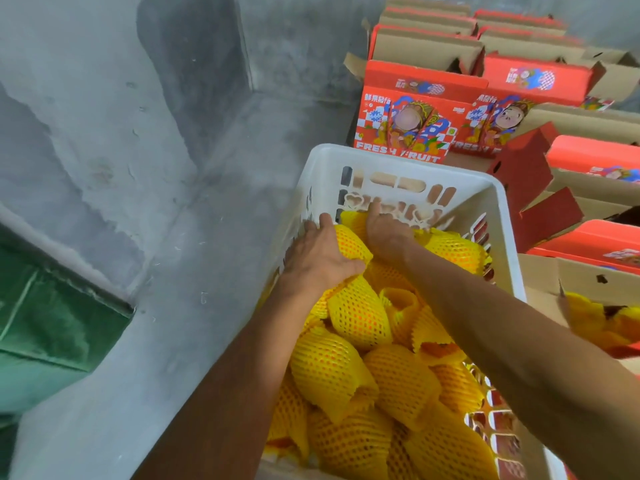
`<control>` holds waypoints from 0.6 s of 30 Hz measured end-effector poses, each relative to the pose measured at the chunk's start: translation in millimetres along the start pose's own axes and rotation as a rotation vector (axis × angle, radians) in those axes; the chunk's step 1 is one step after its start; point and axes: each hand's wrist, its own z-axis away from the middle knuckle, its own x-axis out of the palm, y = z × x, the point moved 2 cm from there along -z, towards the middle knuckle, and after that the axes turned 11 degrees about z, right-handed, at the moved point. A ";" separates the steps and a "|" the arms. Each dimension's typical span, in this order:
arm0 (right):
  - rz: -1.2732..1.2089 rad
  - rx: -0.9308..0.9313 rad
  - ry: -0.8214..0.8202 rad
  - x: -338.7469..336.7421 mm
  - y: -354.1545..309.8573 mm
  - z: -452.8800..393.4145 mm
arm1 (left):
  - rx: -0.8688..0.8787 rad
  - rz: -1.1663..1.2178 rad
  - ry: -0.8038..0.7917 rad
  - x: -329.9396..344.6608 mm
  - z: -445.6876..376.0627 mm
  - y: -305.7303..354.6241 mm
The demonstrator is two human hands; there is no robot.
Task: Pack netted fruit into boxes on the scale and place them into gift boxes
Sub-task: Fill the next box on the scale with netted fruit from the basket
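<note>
A white plastic crate (401,157) holds several oranges in yellow foam nets (356,317). My left hand (318,258) grips one netted fruit (349,242) near the crate's far left wall. My right hand (384,230) reaches down at the far end and rests on another netted fruit (453,249); its fingertips are hidden among the nets. Red gift boxes (405,129) printed "FRESH FRUIT" stand behind the crate. A cardboard box (550,271) at the right holds more netted fruit (602,323).
Rows of open red-and-brown gift boxes (540,77) fill the upper right. Grey concrete floor and wall (156,168) lie to the left. A green surface (52,317) sits at the left edge. No scale is in sight.
</note>
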 end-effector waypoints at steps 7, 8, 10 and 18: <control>-0.244 0.070 0.175 -17.2 16.0 14.8 | -0.016 -0.011 0.022 0.7 -1.5 0.1; -0.317 0.072 0.226 -20.5 21.0 19.9 | -0.021 -0.002 0.034 0.8 -1.8 -0.6; -0.461 0.032 0.312 -28.2 33.5 33.5 | -0.026 0.014 0.052 0.7 -1.2 0.0; -0.497 -0.103 0.430 -69.6 54.5 105.4 | -0.045 -0.083 -0.040 -2.7 9.5 11.3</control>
